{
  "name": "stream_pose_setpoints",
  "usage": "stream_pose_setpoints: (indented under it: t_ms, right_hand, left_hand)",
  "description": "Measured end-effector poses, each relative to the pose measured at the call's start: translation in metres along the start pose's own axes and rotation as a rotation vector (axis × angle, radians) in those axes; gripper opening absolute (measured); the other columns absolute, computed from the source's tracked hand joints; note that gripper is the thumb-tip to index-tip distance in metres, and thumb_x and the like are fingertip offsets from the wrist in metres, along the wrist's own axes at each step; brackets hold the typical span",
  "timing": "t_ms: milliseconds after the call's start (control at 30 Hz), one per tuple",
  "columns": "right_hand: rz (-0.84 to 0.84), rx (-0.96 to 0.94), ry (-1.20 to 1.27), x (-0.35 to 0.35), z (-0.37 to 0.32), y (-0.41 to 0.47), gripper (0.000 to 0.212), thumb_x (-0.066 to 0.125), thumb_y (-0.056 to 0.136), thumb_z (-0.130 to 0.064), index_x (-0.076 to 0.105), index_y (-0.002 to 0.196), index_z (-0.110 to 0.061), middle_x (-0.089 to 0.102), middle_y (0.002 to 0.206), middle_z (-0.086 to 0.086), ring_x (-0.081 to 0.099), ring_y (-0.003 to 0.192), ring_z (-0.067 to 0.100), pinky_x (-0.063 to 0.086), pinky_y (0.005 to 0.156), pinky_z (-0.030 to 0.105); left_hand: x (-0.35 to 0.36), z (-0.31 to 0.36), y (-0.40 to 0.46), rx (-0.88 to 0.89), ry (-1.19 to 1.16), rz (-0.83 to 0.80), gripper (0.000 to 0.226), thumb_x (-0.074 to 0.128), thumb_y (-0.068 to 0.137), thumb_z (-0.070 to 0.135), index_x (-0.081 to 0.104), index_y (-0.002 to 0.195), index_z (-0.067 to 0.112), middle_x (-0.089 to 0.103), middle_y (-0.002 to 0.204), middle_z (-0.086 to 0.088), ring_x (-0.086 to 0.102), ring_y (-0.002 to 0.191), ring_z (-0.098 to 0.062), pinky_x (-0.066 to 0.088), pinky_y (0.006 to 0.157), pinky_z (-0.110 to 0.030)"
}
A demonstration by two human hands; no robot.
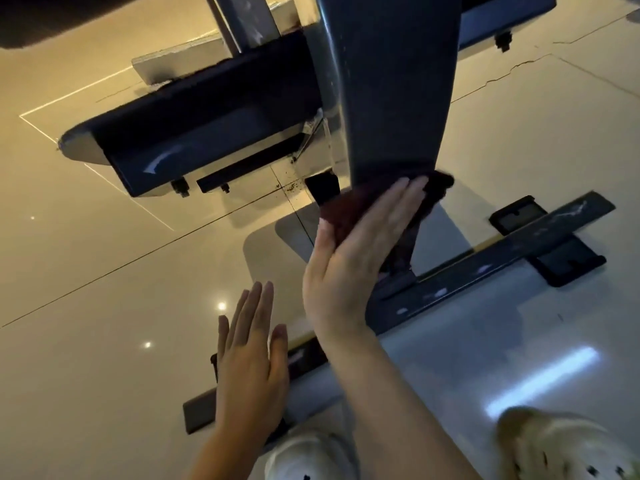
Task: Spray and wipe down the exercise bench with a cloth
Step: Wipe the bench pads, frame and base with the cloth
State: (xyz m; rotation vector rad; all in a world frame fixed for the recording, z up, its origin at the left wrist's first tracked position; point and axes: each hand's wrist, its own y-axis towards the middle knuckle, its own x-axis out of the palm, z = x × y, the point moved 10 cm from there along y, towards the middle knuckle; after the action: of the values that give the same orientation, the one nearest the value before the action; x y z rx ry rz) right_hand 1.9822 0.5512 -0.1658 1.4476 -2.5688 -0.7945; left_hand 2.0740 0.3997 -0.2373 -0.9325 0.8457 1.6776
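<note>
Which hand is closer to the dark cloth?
The right hand. Its flat fingers press the dark cloth against the bench pad. The left hand is open lower down, away from it, touching nothing.

The right hand (349,258) covers most of a dark cloth (438,188), leaving only its edges visible. The top of the bench pad (391,81) runs out of frame at the upper edge, as does the grey post (242,22) behind it. Two pale shoes (568,445) are cut off at the bottom and blurred. The left hand (251,362) hides part of the black floor bar (485,268).
</note>
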Motion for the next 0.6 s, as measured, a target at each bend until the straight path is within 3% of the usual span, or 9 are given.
stream_pose_setpoints:
  t_ms: [100, 167, 267, 367, 467, 600]
  right_hand:
    - [0.005, -0.272, -0.159, -0.003, -0.022, 0.026, 0.082, 0.043, 0.1, -0.03, -0.021, 0.151, -0.022, 0.006, 0.152, 0.019, -0.008, 0.147, 0.019, 0.014, 0.116, 0.062]
    - [-0.063, -0.241, -0.157, -0.002, 0.001, 0.022, 0.077, 0.037, 0.102, -0.035, -0.02, 0.152, -0.023, 0.002, 0.153, 0.017, -0.014, 0.147, 0.015, 0.01, 0.12, 0.057]
    - [-0.137, 0.06, -0.073, 0.002, 0.048, -0.01, 0.076, 0.034, 0.101, -0.041, -0.012, 0.152, -0.008, -0.01, 0.16, 0.014, -0.012, 0.149, 0.016, 0.007, 0.123, 0.038]
    - [-0.195, 0.49, 0.078, 0.015, 0.09, -0.052, 0.078, 0.043, 0.101, -0.026, -0.015, 0.151, -0.01, -0.018, 0.161, 0.008, -0.006, 0.149, 0.014, 0.005, 0.118, 0.017]
    - [-0.302, 0.887, 0.165, 0.029, 0.117, -0.086, 0.079, 0.041, 0.103, -0.021, -0.022, 0.15, -0.016, -0.015, 0.162, 0.004, 0.008, 0.15, 0.018, 0.011, 0.12, 0.027]
    - [-0.417, 0.982, 0.205, 0.02, 0.108, -0.091, 0.071, 0.037, 0.104, -0.024, -0.014, 0.153, -0.017, -0.004, 0.164, 0.004, 0.016, 0.148, 0.021, 0.016, 0.113, 0.023]
  left_hand:
    - [-0.005, -0.009, -0.011, 0.006, 0.0, 0.025, 0.052, 0.023, 0.097, 0.042, 0.021, 0.148, 0.032, 0.024, 0.152, 0.013, 0.001, 0.141, 0.013, -0.006, 0.117, -0.017]
    - [-0.007, -0.016, -0.016, -0.042, -0.046, 0.038, 0.053, 0.022, 0.095, 0.046, 0.022, 0.146, 0.033, 0.024, 0.151, 0.013, 0.001, 0.139, 0.015, -0.008, 0.115, -0.013]
    - [-0.004, -0.016, -0.024, -0.053, -0.065, 0.036, 0.055, 0.022, 0.094, 0.049, 0.024, 0.146, 0.032, 0.024, 0.15, 0.014, 0.006, 0.139, 0.012, -0.002, 0.116, -0.022]
    - [-0.002, -0.012, -0.032, -0.011, -0.042, 0.038, 0.054, 0.025, 0.096, 0.045, 0.03, 0.147, 0.027, 0.028, 0.149, 0.012, 0.015, 0.139, 0.003, 0.005, 0.117, -0.032]
    - [-0.007, -0.019, -0.037, -0.067, -0.069, 0.037, 0.054, 0.023, 0.095, 0.048, 0.028, 0.146, 0.03, 0.027, 0.149, 0.013, 0.016, 0.139, 0.001, 0.007, 0.117, -0.036]
    - [-0.013, -0.024, -0.04, -0.115, -0.123, 0.041, 0.06, 0.024, 0.094, 0.049, 0.033, 0.148, 0.024, 0.03, 0.15, 0.01, 0.025, 0.143, -0.014, 0.014, 0.119, -0.043]
